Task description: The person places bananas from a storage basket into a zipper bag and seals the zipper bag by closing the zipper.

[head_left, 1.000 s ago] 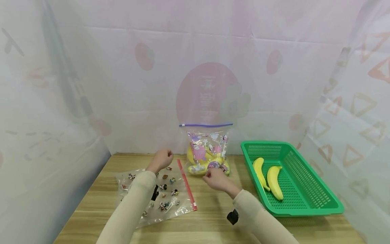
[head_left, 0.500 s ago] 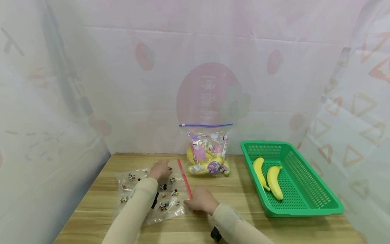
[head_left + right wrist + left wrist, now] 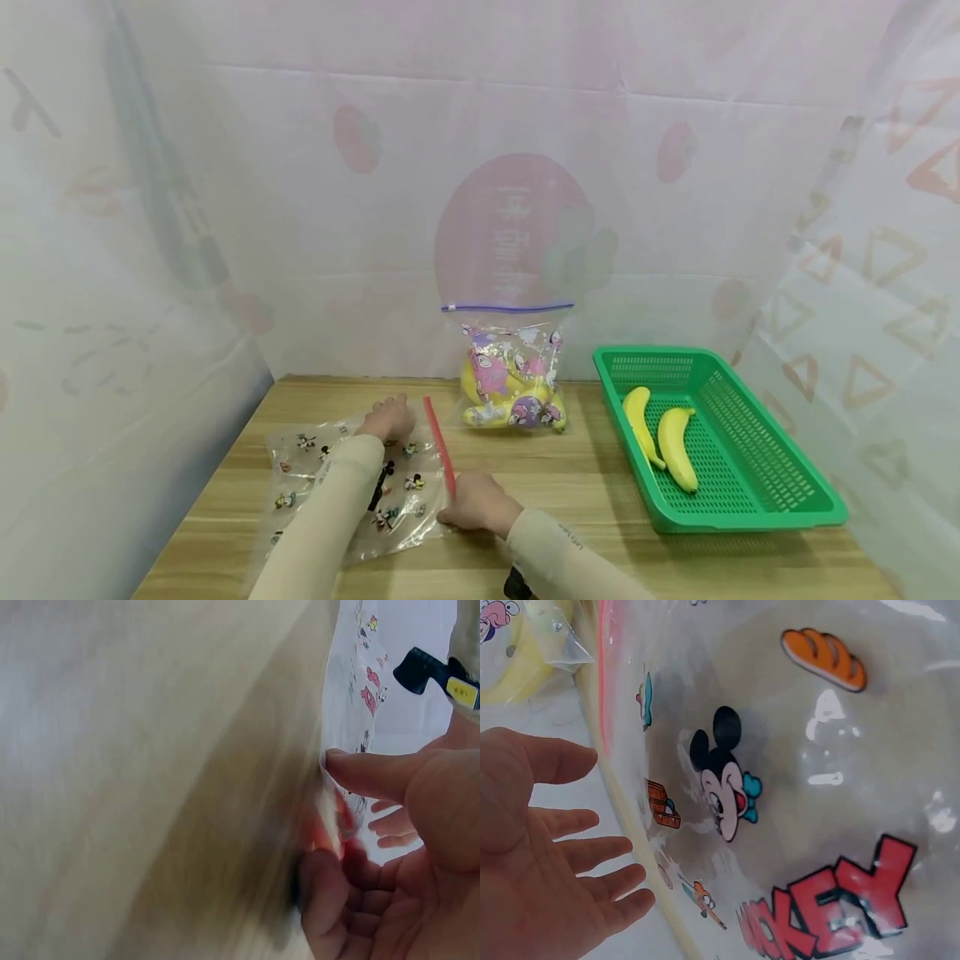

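A clear zip bag printed with cartoon figures lies flat on the left of the table, its red zip strip facing right. My left hand is over its far part; in the left wrist view the fingers are spread and relaxed beside the bag, holding nothing. At the strip's near corner, my right hand pinches the bag's edge; the right wrist view shows thumb and curled fingers round the blurred red strip. Contact of the left hand with the bag is hard to tell.
Behind the hands, a second zip bag with a purple zip stands upright against the wall cloth, bananas inside. On the right sits a green basket holding two bananas. The wooden table shows bare between bag and basket.
My right hand has moved left and nearer from the standing bag to the red strip's near corner. My left hand has lowered and opened. The flat bag has slid slightly left.
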The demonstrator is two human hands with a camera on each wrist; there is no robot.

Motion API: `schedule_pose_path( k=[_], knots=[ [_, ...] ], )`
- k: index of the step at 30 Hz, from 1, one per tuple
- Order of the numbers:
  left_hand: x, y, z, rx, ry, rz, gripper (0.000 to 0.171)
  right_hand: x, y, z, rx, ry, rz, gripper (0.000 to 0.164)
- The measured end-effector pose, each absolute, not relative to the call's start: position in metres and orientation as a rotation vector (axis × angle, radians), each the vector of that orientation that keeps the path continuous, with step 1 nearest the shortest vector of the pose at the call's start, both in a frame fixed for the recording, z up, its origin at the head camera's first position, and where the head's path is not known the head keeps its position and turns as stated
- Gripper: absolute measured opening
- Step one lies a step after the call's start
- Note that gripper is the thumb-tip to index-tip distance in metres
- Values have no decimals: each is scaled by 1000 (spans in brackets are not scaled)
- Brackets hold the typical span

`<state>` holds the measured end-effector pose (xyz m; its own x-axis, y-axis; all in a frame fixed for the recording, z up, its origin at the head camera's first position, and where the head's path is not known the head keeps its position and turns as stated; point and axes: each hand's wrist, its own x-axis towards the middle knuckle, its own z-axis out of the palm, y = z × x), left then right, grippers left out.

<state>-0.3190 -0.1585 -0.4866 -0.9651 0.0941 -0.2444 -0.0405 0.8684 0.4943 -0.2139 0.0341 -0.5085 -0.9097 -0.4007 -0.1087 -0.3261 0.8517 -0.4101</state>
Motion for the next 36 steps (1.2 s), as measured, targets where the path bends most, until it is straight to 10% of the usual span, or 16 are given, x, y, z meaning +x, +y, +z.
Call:
schedule_pose_path(
  k=[8,13,20,28,36],
  knots=[
    [-321,-166,-492,-27,2743,833,55,-209,24,-510,-517,2762,-841,25],
    [-321,-166,-496,24,2770,836,46,-211,21,-515,-412,2735,-1002,54],
    [-322,-158,-497,77,2801,784,25,-219,23,-524,-431,2705,-1156,20],
    [-325,-152,-497,9,2754,763,55,-220,24,-528,-530,2677,-1205,18],
    [-312,-144,-480,1,2727,1018,38,-218,24,-521,-586,2700,-1226,16]
  ],
)
